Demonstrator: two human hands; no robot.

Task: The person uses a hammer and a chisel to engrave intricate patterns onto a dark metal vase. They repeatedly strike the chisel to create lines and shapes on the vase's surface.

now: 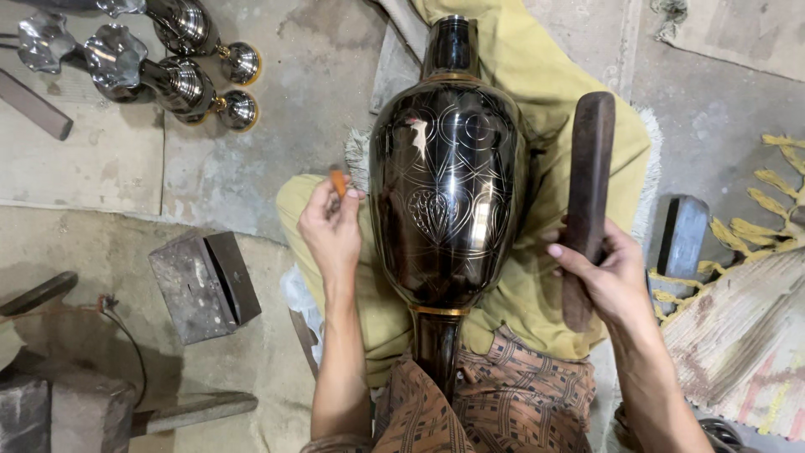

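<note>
Far left on the concrete floor [251,168], two shiny metal goblet-like vessels [159,75] lie on their sides near the top corner, and lower down a dark metal block [205,285] sits by a hammer-like tool [189,411].

Next comes the left hand [331,226], raised beside the vase with its fingers pinched together on a small orange tool [338,181], which sticks up out of the fingertips. The hand is just beside the vase's left flank; whether it touches the metal I cannot tell.

In the middle lies the big dark engraved metal vase [449,193], resting across the person's lap on yellow-green cloth [537,84]. Its long axis runs straight away from the person: the narrow neck and mouth point away toward the top, and the slim foot end points back toward the patterned brown garment [503,394]. Heart and circle motifs are scratched bright into its belly.

Right of the vase, the right hand [608,277] is clamped around the lower part of a long dark wooden mallet [587,193], held upright, roughly parallel to the vase and just beside it.

Farthest right lie a grey metal bar [681,239] and a frayed woven mat [746,335].
</note>
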